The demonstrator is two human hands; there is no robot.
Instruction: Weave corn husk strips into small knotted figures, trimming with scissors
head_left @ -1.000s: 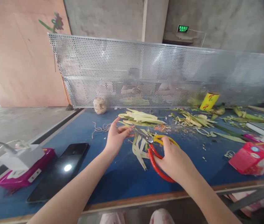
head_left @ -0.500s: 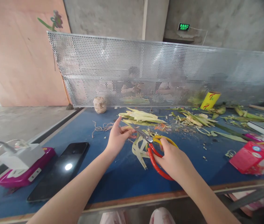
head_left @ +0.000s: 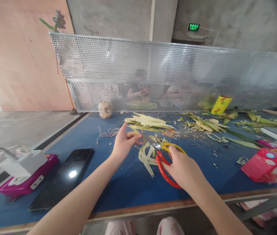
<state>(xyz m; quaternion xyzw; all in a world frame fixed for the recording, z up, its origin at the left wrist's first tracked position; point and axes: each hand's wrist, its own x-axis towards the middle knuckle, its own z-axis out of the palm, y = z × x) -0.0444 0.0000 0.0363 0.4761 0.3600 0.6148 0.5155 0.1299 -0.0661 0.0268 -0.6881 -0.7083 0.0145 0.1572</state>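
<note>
My right hand (head_left: 184, 166) grips a pair of scissors (head_left: 156, 146) with one red and one yellow handle loop. Their metal blades point away to the left, with the tips close to the fingers of my left hand (head_left: 125, 142). The left thumb and fingers are pinched together around a thin strip of corn husk (head_left: 135, 130), mostly hidden by the fingers; its index finger points up. Below the blades, loose pale husk strips (head_left: 146, 160) lie curled on the table. Behind my left hand rests a pile of flat corn husks (head_left: 150, 121).
A blue table (head_left: 126, 189) carries a black phone (head_left: 63, 178) and a purple power strip (head_left: 29, 174) at left. String (head_left: 107, 132) and a wrapped roll (head_left: 105, 110) sit farther back. Husk scraps (head_left: 205, 124), a yellow tube (head_left: 221, 104) and a red package (head_left: 267, 165) stand right. A perforated metal screen (head_left: 119, 65) borders the back.
Almost nothing differs. Both hands and the scissors keep nearly the same place, and the view has shifted very slightly.
</note>
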